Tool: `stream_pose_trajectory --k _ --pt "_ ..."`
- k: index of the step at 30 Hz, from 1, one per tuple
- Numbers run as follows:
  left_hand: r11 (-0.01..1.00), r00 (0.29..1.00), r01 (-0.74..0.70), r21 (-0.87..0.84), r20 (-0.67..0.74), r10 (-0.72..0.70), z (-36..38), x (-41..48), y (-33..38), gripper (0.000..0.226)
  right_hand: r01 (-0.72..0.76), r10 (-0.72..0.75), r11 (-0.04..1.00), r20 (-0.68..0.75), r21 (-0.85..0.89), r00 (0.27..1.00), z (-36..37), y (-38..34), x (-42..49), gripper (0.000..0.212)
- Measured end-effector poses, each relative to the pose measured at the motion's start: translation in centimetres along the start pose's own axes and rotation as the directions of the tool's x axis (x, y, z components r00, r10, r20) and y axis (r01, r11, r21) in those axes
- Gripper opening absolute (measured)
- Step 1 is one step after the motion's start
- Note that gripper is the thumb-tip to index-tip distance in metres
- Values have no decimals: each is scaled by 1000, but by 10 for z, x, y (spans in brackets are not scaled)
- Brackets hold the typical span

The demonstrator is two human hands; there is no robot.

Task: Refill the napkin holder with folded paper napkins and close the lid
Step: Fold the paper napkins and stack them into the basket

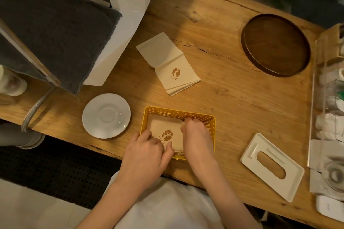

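Observation:
A yellow perforated napkin holder sits near the table's front edge. Inside it lies a stack of folded cream napkins with a brown tree logo on top. My left hand grips the stack's near left corner, thumb on top. My right hand is inside the holder, its curled fingers on the stack's right edge. A second pile of folded napkins lies on the table behind the holder, its top sheet opened out. The white lid, with an oval slot, lies flat to the right of the holder.
A white saucer sits left of the holder. A round dark wooden tray is at the back right. A clear acrylic organiser lines the right edge. A white paper bag and a grey cloth stand at the back left.

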State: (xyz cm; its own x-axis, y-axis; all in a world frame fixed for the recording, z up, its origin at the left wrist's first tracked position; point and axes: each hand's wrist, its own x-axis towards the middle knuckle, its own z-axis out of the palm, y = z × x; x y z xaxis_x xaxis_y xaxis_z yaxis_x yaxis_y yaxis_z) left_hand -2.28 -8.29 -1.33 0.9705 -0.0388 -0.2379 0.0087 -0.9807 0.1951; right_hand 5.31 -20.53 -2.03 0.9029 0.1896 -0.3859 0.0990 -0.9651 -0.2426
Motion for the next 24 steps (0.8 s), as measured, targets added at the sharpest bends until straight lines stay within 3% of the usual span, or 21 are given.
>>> stream_pose_trajectory --k 8,12,17,24 --pt "1000 1000 6 -5 -23 -6 2 1 1 63 -4 7 998 -55 56 998 -10 5 -10 10" --pt "1000 999 1 2 -55 -1 4 1 1 62 83 -82 996 -29 35 996 -12 4 -18 23" --pt "1000 995 -19 17 -100 21 6 2 1 60 215 -231 966 110 140 967 0 3 -10 41" --pt "998 989 -46 33 -137 51 7 2 -1 55 267 -272 962 188 51 944 -5 3 -5 63"
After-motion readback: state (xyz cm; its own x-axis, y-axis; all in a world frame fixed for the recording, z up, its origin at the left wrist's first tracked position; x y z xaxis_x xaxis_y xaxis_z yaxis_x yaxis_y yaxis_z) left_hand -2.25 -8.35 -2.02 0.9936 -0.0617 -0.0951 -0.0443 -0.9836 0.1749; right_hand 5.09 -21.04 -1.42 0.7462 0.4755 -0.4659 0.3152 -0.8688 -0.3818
